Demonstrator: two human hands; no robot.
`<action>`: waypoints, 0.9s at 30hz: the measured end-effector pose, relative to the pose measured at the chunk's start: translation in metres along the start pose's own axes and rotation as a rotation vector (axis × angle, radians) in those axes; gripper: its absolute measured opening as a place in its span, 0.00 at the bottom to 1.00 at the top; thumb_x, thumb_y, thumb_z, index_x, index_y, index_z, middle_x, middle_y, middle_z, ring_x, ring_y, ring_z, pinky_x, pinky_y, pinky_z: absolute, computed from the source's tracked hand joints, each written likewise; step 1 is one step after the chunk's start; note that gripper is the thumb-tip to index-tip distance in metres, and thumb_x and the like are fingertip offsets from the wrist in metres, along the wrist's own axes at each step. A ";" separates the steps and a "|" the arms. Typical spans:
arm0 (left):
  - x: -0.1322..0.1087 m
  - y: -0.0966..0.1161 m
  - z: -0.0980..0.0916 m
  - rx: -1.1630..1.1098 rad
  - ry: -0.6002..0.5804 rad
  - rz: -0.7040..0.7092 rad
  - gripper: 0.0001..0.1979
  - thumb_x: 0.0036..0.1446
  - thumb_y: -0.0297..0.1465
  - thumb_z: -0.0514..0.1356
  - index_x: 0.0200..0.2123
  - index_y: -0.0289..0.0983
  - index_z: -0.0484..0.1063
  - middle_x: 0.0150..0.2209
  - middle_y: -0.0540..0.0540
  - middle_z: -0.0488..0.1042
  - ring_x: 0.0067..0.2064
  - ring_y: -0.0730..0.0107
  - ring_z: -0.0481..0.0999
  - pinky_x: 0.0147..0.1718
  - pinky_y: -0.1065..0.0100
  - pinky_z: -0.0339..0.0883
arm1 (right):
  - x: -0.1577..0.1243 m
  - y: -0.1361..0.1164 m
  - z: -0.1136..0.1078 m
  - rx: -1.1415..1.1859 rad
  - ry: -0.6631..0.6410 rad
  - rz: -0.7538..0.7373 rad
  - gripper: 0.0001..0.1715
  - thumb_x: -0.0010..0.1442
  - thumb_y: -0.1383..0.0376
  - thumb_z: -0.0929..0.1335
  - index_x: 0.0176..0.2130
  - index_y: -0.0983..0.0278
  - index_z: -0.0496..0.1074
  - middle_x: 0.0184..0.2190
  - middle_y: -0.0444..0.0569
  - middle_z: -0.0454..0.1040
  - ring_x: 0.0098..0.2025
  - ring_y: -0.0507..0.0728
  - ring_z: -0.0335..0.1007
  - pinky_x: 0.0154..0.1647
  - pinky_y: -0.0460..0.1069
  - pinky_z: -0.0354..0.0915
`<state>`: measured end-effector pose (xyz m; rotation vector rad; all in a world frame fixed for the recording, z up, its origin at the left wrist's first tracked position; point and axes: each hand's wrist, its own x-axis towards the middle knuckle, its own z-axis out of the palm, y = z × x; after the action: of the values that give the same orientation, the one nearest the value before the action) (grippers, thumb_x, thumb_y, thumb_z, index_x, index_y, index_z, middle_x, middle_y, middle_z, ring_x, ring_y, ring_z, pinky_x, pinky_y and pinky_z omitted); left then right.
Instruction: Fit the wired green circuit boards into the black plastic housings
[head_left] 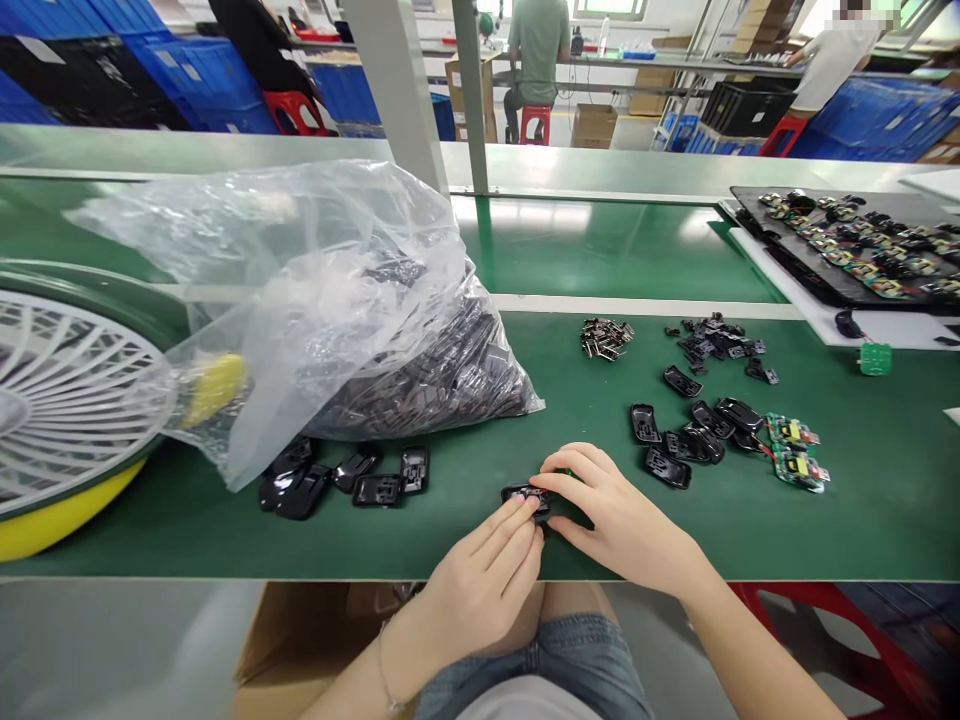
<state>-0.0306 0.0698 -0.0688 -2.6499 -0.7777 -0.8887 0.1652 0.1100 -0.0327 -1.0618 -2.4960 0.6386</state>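
Near the front edge of the green bench, a small black plastic housing (513, 492) lies between my two hands. My left hand (487, 570) presses its fingertips down on the housing, fingers held together. From the other side my right hand (611, 515) grips the housing's right end between thumb and fingers. Part of the housing is hidden under the fingers. To the left lie several similar black housings (377, 490), and more black housings (686, 440) are piled to the right. Beside that pile are green circuit boards (799, 465) with yellow components.
A clear plastic bag (420, 350) full of dark parts stands at centre left, beside a fan (75, 400). Small metal pins (606, 338) and small black pieces (720, 340) lie farther back. A black tray (817, 270) of assemblies sits at right. Co-workers sit beyond the bench.
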 end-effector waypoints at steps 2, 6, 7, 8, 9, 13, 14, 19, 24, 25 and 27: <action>0.000 0.000 0.000 -0.013 0.013 -0.010 0.10 0.61 0.18 0.52 0.39 0.23 0.73 0.37 0.35 0.79 0.49 0.53 0.77 0.48 0.56 0.75 | -0.003 -0.001 -0.003 0.034 0.020 -0.011 0.19 0.59 0.73 0.66 0.50 0.62 0.66 0.49 0.53 0.67 0.57 0.61 0.58 0.54 0.58 0.66; -0.001 0.004 -0.008 -0.084 0.057 -0.057 0.09 0.61 0.18 0.53 0.39 0.24 0.73 0.35 0.36 0.79 0.45 0.55 0.78 0.46 0.56 0.76 | -0.015 -0.011 -0.011 0.138 0.099 0.017 0.17 0.62 0.71 0.63 0.51 0.61 0.66 0.49 0.53 0.68 0.56 0.60 0.60 0.54 0.56 0.65; -0.001 0.006 -0.012 -0.108 0.078 -0.101 0.09 0.61 0.19 0.53 0.39 0.25 0.73 0.35 0.37 0.79 0.43 0.57 0.79 0.44 0.57 0.77 | -0.019 -0.016 -0.012 0.175 0.120 0.029 0.15 0.63 0.70 0.63 0.50 0.61 0.66 0.47 0.52 0.70 0.53 0.58 0.63 0.52 0.55 0.67; -0.002 0.010 -0.017 -0.136 0.100 -0.161 0.08 0.61 0.19 0.54 0.40 0.26 0.73 0.34 0.39 0.79 0.40 0.60 0.79 0.42 0.59 0.77 | -0.024 -0.021 -0.011 0.215 0.134 0.047 0.14 0.64 0.69 0.63 0.49 0.60 0.66 0.45 0.51 0.71 0.49 0.57 0.66 0.49 0.54 0.68; -0.002 0.014 -0.021 -0.170 0.122 -0.233 0.08 0.61 0.20 0.54 0.41 0.28 0.72 0.34 0.40 0.79 0.38 0.62 0.79 0.40 0.62 0.77 | -0.029 -0.027 -0.009 0.257 0.141 0.066 0.13 0.64 0.68 0.63 0.49 0.60 0.66 0.43 0.51 0.72 0.45 0.56 0.68 0.46 0.52 0.69; -0.003 0.037 -0.026 -0.482 0.163 -0.567 0.07 0.63 0.23 0.54 0.40 0.35 0.72 0.34 0.44 0.78 0.35 0.70 0.78 0.36 0.72 0.75 | -0.042 -0.045 0.018 0.528 0.172 0.134 0.11 0.63 0.64 0.65 0.46 0.61 0.66 0.35 0.48 0.72 0.32 0.52 0.68 0.33 0.47 0.68; -0.003 0.043 -0.025 -0.593 0.164 -0.662 0.06 0.63 0.24 0.54 0.38 0.36 0.71 0.33 0.45 0.77 0.34 0.71 0.78 0.34 0.73 0.75 | -0.043 -0.047 0.027 0.634 0.219 0.169 0.07 0.63 0.63 0.64 0.42 0.61 0.67 0.32 0.47 0.71 0.30 0.51 0.66 0.30 0.46 0.67; 0.000 0.050 -0.017 -0.904 0.114 -0.927 0.08 0.63 0.26 0.55 0.44 0.41 0.68 0.33 0.50 0.77 0.31 0.73 0.78 0.31 0.74 0.75 | -0.044 -0.042 0.060 1.250 0.427 0.399 0.19 0.60 0.54 0.67 0.26 0.62 0.59 0.23 0.39 0.60 0.17 0.45 0.53 0.15 0.41 0.54; 0.004 0.020 -0.022 -0.424 0.136 -0.790 0.07 0.61 0.27 0.56 0.42 0.40 0.70 0.42 0.44 0.74 0.45 0.63 0.74 0.44 0.61 0.72 | -0.048 -0.035 0.044 1.602 0.567 0.458 0.15 0.60 0.55 0.63 0.27 0.59 0.56 0.23 0.40 0.53 0.18 0.48 0.46 0.07 0.38 0.44; 0.004 0.013 -0.021 -0.342 0.100 -0.778 0.09 0.61 0.29 0.57 0.44 0.39 0.70 0.45 0.41 0.73 0.48 0.60 0.73 0.46 0.57 0.71 | -0.048 -0.032 0.038 1.606 0.585 0.489 0.13 0.59 0.56 0.62 0.27 0.59 0.56 0.24 0.41 0.53 0.19 0.49 0.47 0.06 0.38 0.42; 0.003 0.004 -0.017 -0.254 -0.008 -0.753 0.16 0.59 0.32 0.59 0.51 0.38 0.67 0.50 0.38 0.70 0.52 0.54 0.69 0.49 0.51 0.68 | -0.049 -0.024 0.027 1.513 0.612 0.519 0.11 0.58 0.58 0.60 0.28 0.59 0.57 0.24 0.42 0.53 0.19 0.50 0.47 0.05 0.39 0.41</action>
<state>-0.0345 0.0614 -0.0538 -2.5604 -1.8340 -1.2006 0.1703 0.0520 -0.0500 -0.9237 -0.6942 1.5973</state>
